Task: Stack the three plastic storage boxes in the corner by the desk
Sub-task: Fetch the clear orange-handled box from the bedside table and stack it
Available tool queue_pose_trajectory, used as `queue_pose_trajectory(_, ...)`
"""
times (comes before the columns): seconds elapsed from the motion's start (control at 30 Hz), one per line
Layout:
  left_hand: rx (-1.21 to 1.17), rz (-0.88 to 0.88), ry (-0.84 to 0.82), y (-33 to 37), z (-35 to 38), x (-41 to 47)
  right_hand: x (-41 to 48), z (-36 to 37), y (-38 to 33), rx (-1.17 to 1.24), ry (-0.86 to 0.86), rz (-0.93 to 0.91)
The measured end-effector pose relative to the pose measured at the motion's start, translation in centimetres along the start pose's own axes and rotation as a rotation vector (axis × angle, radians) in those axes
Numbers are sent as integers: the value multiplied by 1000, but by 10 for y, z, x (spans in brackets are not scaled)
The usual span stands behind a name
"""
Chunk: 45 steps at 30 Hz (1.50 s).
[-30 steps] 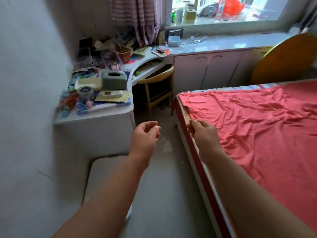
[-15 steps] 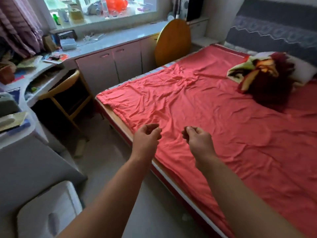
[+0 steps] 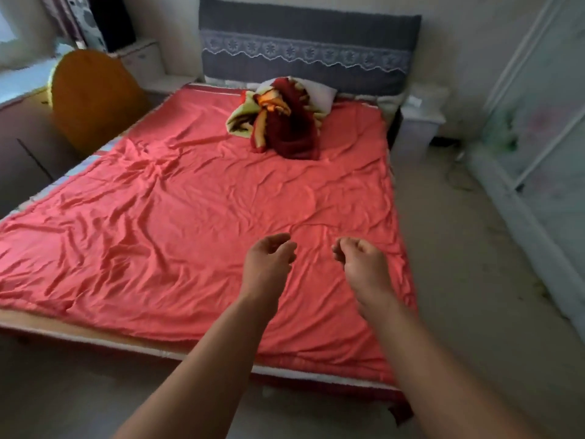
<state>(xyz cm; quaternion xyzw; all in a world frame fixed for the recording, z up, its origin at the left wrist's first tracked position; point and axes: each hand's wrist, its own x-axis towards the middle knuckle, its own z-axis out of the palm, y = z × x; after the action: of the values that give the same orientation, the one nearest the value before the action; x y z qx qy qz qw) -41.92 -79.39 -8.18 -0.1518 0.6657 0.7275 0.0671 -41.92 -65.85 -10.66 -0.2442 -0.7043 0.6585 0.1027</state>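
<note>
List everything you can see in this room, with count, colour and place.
sheet: one, coral red, wrinkled, centre of view
blanket: one, red, green and orange, bunched at the sheet's far end
pillow: one, white, behind the blanket
headboard: one, grey, against the far wall
round board: one, orange-brown, left of the sheet
bedside cabinet: one, white, right of the headboard
wardrobe: one, pale, right wall
left hand: one, empty, loosely curled, above the sheet
right hand: one, empty, loosely curled, beside it

we see a bed (image 3: pixel 95 331) covered by a wrinkled red sheet (image 3: pixel 190 217). near the headboard end a bunched red, yellow and green blanket (image 3: pixel 286 131) lies on the sheet, touching a white pillow (image 3: pixel 320 94) behind it. the bed stands on a pale floor (image 3: pixel 459 280).
</note>
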Motion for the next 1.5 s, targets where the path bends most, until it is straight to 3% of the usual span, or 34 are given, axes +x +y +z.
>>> queue_pose_trajectory(0.17, 117, -11, -277, -9, 75, -18, -7, -88, 7, 33, 323, 27)
queue_pose_trajectory(0.53, 220, -19, -623, -43, 201, -85, -40, -242, 35, 107, 720, 115)
queue_pose_trajectory(0.8, 209, -44, -708, -71, 326, -138, -33, -375, 37, 99, 786, 116)
queue_pose_trajectory(1.13, 136, -106, -644, -95, 486, -190, 15, -544, 40, 85, 729, 146)
queue_pose_trajectory(1.5, 136, -111, -558, -92, 593, -165, 109, -623, 37, 105, 660, 156)
